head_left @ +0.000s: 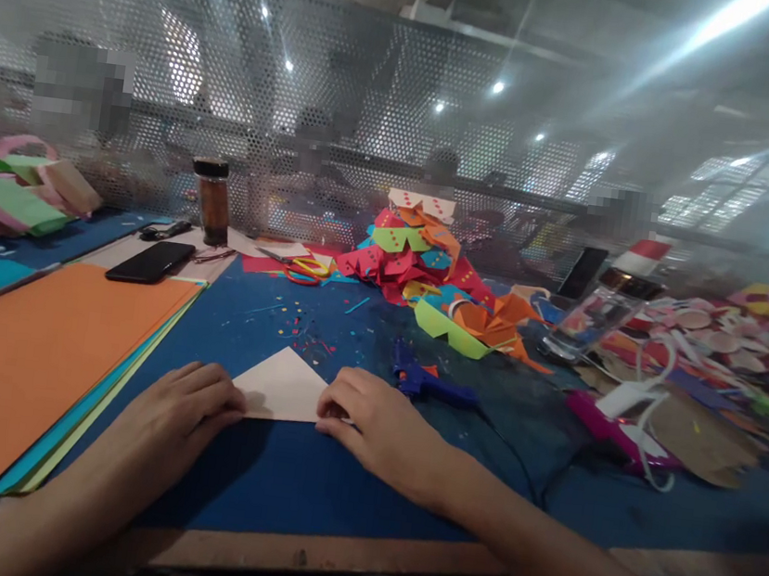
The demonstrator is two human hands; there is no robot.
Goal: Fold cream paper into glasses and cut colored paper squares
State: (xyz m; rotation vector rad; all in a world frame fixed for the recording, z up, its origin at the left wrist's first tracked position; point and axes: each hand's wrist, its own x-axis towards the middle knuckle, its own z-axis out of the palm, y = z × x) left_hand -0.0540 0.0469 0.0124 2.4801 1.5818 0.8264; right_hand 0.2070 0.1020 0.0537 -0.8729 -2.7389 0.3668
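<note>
Behind our table [317, 495] a screen [355, 69] is standing. We are angling our forearms [517, 519] inward, left hand [195, 400] and right hand [372, 417] pinching the paper [284, 388] by its near corners; blue tabletop is showing from paper to edge [323, 558], and a glue gun [439, 386] is lying just beyond.

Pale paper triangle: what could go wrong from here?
The pale paper triangle might skew or crumple if the left hand and right hand pull unevenly at its corners. The right hand could also bump the blue glue gun, which lies just beyond it.
</note>
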